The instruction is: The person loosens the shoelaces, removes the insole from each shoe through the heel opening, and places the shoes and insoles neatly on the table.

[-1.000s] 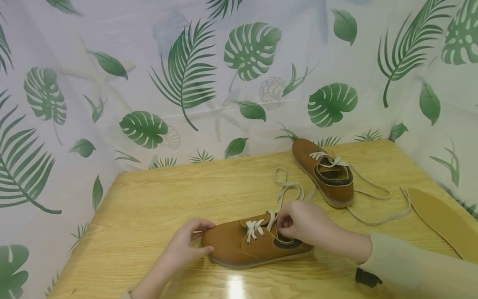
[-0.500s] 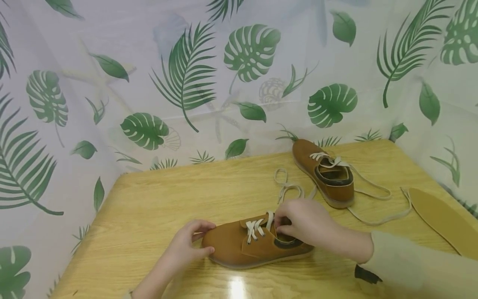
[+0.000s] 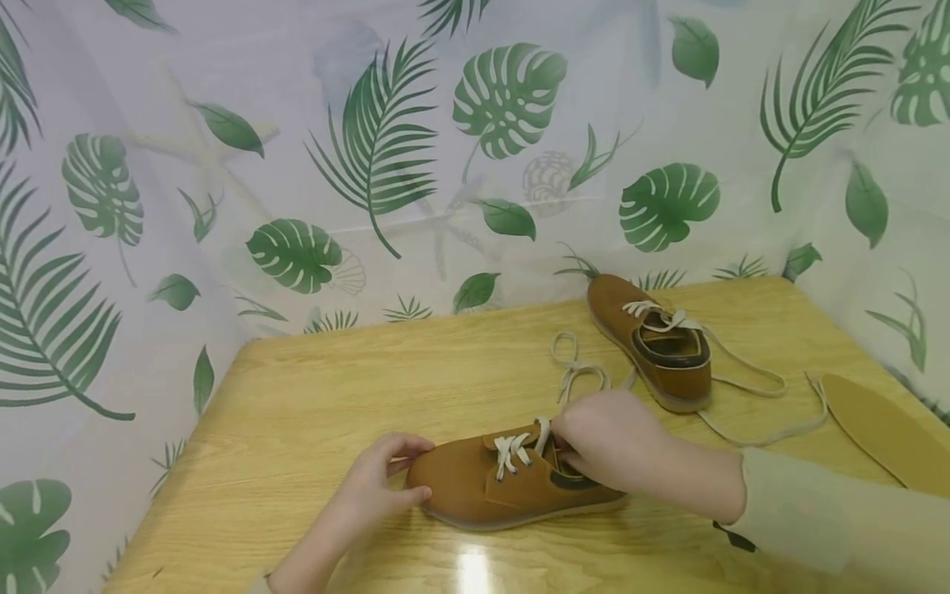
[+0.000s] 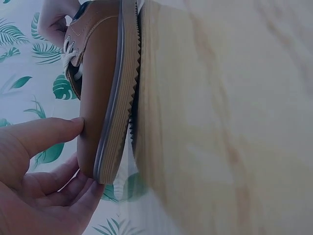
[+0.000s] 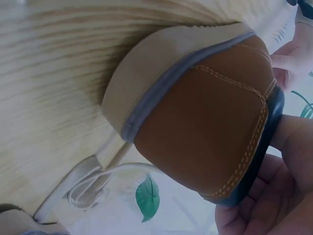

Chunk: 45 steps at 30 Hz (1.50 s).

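A brown leather lace-up shoe with pale laces lies on the wood-grain table, toe to the left. My left hand grips its rounded toe; the left wrist view shows the thumb on the upper and the fingers round the front. My right hand holds the shoe at its ankle opening, fingers curled over the dark padded collar and reaching inside. Its fingertips are hidden within the shoe. From the right wrist, the stitched heel fills the view.
A matching shoe stands at the back right, its long loose laces trailing over the table. By the right edge lies a flat tan insole. A leaf-print cloth hangs behind the table.
My right hand has sunk a little deeper into the shoe opening, its fingers now more hidden. The left hand keeps its grip on the toe. The head view has shifted slightly.
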Motion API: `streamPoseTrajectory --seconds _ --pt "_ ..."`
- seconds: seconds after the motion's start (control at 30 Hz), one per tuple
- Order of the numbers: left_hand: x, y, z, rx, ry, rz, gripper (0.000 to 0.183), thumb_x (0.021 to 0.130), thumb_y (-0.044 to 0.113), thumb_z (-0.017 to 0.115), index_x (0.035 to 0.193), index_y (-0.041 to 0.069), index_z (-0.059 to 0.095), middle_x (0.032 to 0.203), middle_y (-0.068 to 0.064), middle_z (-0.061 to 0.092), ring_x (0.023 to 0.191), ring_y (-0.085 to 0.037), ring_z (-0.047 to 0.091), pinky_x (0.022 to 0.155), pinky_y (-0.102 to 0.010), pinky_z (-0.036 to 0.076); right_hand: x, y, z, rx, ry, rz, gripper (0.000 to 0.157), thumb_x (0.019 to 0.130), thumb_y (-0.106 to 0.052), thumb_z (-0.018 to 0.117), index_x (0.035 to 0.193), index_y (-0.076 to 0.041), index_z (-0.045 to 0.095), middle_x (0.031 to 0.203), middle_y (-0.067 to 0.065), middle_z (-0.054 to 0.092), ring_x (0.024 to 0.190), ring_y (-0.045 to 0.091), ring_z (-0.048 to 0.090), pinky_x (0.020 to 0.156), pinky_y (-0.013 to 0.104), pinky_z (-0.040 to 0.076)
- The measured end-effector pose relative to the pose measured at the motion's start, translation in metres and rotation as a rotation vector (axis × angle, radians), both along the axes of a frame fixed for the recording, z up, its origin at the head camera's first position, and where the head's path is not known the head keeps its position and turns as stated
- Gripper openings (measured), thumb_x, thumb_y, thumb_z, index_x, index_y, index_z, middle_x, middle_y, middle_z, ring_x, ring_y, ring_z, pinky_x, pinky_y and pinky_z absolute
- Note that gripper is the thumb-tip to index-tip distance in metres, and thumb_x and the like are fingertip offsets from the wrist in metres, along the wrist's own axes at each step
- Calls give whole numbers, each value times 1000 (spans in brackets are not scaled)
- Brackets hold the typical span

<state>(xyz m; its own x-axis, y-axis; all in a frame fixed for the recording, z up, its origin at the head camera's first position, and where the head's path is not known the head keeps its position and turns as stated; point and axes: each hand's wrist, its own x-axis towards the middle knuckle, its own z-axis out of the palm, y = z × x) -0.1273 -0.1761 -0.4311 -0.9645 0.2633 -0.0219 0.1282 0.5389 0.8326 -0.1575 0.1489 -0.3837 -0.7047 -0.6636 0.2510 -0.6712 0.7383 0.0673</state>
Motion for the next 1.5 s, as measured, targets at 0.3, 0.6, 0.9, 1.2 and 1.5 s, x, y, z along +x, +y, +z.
streamPoseTrajectory --seconds 0.3,0.6,0.9,1.2,1.5 --pt "0 0 1 -14 11 -10 48 85 -3 85 129 2 65 133 -12 66 132 -37 60 118 -46 52 -13 3 8 -9 -218 64 39 80 -11 88 59 -24 57 61 -15 54 58 2 44 49 20 38" --pt "-4 -2 1 -9 7 -28 49 86 -4 83 131 1 64 134 -14 64 132 -37 60 118 -45 52 -32 12 11 -246 -607 113 22 82 -2 80 71 -18 72 69 -11 66 62 -2 54 56 17 49" --pt "-3 -1 4 -27 5 -49 49 87 -6 82 131 0 62 134 -15 63 132 -38 59 118 -44 52 -40 12 1 -440 -841 92 8 82 -3 80 76 -5 75 71 -4 71 63 3 57 56 18 50" --pt "-2 -2 4 -33 9 -57 49 87 -5 82 132 -1 61 135 -16 62 133 -38 58 119 -46 51 -51 16 -5 -536 -1066 0 11 84 -10 81 83 0 77 71 -13 68 73 9 55 65 20 48" --pt "-3 -1 4 -43 25 -60 49 86 -7 82 131 -2 62 133 -16 62 131 -39 60 118 -44 52 -52 17 -7 -568 -1113 -54 16 89 -14 80 83 1 78 77 -10 71 81 10 60 70 22 51"
